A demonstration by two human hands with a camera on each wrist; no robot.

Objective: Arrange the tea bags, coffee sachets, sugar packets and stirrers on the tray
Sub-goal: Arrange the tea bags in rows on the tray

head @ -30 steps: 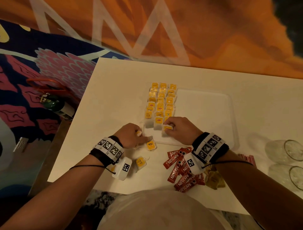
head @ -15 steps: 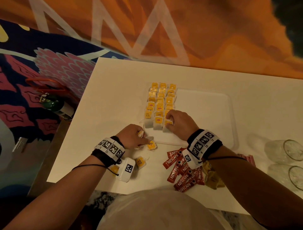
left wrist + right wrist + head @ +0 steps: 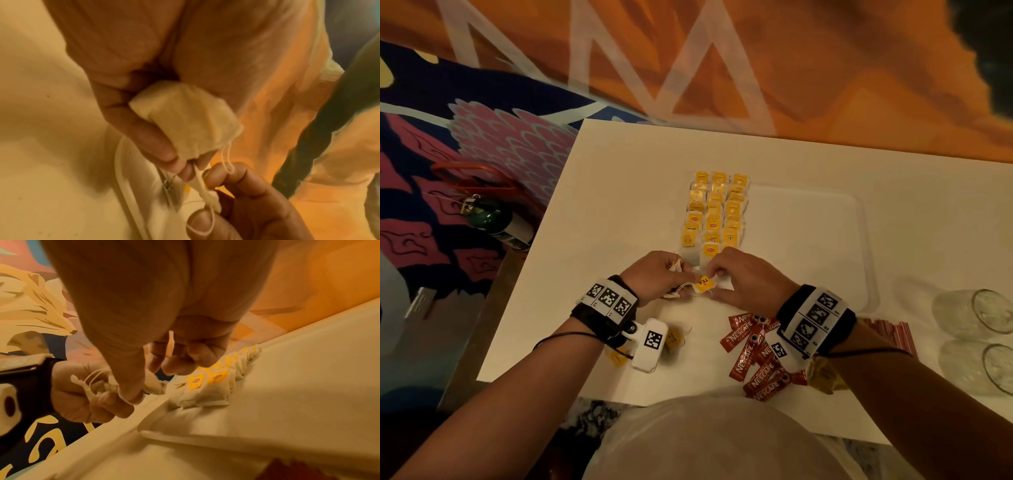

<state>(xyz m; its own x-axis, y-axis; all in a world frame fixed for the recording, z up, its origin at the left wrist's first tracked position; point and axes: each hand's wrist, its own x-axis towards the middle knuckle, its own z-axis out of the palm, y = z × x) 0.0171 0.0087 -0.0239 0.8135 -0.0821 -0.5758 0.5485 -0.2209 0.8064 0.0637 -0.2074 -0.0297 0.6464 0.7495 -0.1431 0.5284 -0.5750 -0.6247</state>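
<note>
Rows of yellow-tagged tea bags [image 3: 715,212] fill the left part of the white tray [image 3: 825,240]. Just in front of the tray's near-left corner, my left hand [image 3: 674,274] grips a small bunch of tea bags [image 3: 185,121] with its fingers curled round them. My right hand [image 3: 717,282] meets it and pinches one tea bag by its string end, its yellow tag [image 3: 705,283] showing between the two hands. Red coffee sachets [image 3: 753,356], brown sugar packets [image 3: 822,373] and red stirrers [image 3: 887,334] lie on the table under and beside my right wrist.
Two loose tea bags [image 3: 674,337] lie on the table under my left wrist. Two glasses [image 3: 976,315] lie at the right edge. A green bottle [image 3: 496,222] lies off the table's left side. The right part of the tray holds nothing.
My right hand left the front of the tea bag rows and came back to my left hand. The yellow tag that lay on the table is now lifted between the hands.
</note>
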